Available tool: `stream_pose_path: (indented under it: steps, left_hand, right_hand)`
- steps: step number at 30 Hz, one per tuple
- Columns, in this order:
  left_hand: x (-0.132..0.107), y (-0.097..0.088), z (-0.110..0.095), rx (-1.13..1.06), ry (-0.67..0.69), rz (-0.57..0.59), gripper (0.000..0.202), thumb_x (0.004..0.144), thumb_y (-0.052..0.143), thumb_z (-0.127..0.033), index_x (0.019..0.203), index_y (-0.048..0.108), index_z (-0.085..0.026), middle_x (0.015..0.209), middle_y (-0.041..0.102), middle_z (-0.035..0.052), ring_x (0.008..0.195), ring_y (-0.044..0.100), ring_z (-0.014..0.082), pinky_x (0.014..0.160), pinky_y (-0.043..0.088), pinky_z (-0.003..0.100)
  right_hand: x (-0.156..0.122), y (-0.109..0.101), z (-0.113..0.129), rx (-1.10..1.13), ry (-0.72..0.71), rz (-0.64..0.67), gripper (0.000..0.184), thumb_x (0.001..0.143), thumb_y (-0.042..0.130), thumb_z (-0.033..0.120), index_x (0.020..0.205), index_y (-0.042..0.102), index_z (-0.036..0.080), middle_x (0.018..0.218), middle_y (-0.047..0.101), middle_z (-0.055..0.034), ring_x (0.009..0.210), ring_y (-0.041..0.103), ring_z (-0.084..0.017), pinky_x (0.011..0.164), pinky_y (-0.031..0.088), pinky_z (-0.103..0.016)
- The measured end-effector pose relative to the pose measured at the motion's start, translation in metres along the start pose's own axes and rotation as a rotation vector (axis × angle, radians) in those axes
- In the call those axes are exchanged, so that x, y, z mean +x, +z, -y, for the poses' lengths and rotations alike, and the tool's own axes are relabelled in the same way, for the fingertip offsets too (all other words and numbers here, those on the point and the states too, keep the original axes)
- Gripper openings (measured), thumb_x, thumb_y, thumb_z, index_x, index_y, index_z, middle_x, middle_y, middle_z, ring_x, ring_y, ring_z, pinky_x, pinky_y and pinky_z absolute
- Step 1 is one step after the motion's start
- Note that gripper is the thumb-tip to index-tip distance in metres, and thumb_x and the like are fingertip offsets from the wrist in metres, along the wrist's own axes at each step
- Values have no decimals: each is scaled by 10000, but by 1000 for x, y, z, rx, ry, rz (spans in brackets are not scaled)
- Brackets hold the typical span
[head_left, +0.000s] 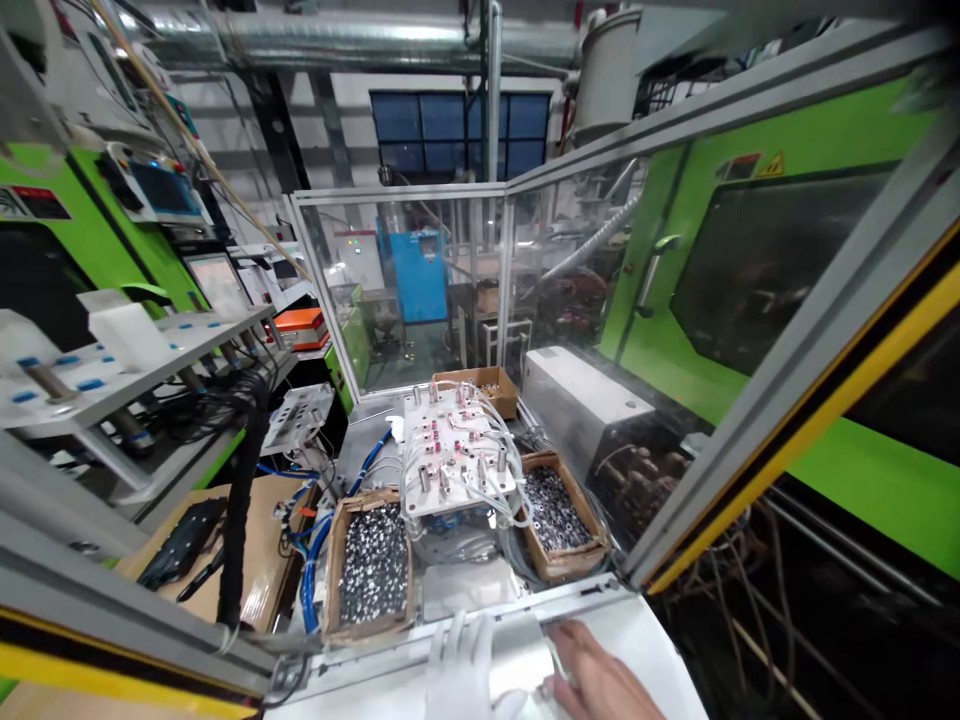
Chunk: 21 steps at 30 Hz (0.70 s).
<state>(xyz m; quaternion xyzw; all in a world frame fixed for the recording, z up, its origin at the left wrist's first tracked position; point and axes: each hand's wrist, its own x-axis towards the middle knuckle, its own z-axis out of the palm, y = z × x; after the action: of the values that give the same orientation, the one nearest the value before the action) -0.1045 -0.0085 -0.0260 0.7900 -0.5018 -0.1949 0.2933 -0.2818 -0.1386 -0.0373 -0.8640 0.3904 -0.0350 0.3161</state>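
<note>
Head view, looking down into a guarded machine cell:

- Hands: the white-gloved left hand [457, 670] is pinching narrowly against the left edge of a silvery sheet [519, 655]; the bare right hand [596, 680] is closing its fingers [577, 650] on the right edge.
- Relation: the silvery sheet is lying between both hands, low in the view and close to the person; neither hand is clearly nearer (its long axis is hard to tell, since the hands are hiding its ends).
- Under the hands: a white panel [645, 650] is lying beneath them, at the edge of the cell.
- Beyond: a white plate [450, 450], studded with metal pins and looped with clear tubing, is standing ahead of the hands; a left cardboard tray [373, 565] and a right cardboard tray [559, 510] are holding small black-and-silver parts on either side of it.
- Further off: a cardboard box [480, 392] is sitting behind the plate; a green injection moulding machine [750, 270] is towering at the right.
</note>
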Motion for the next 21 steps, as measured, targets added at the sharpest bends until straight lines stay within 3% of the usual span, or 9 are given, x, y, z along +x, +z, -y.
stream_pose_path:
  steps: [3,5,13,16,21]
  left_hand:
    - [1,6,6,71,13,-5,556,913,609,-528,1391,570,-247,1552,500,126,1452,426,332,1229,317,621]
    - [0,8,8,99,13,-9,562,913,610,-527,1397,563,-246,1559,494,121,1455,423,333,1228,315,626]
    - [1,9,12,75,-9,-29,532,915,619,-499,1377,572,-239,1536,508,122,1416,462,325,1199,367,611]
    - [1,9,12,38,-21,-35,519,918,621,-486,1367,575,-228,1510,526,127,1385,490,317,1177,399,603]
    - [0,7,9,-37,-42,-55,517,916,629,-478,1365,575,-228,1498,536,124,1377,497,318,1169,407,607]
  right_hand:
    - [-3,37,-3,-64,28,15,543,902,513,283,1430,588,184,1541,490,-206,1124,709,-349,951,570,-378]
    - [-3,46,-4,-92,27,1,537,933,470,291,1444,571,159,1574,447,-219,1183,684,-362,965,571,-385]
    - [-9,33,3,-57,-4,-10,486,987,376,326,1391,595,168,1667,286,-197,1097,729,-339,898,598,-379]
    - [-12,26,9,-4,-15,-6,495,999,376,342,1401,596,156,1675,272,-179,1117,722,-328,936,585,-353]
    - [-16,16,18,8,-14,33,589,1006,338,349,1520,482,101,1686,229,-184,1242,656,-350,1042,547,-387]
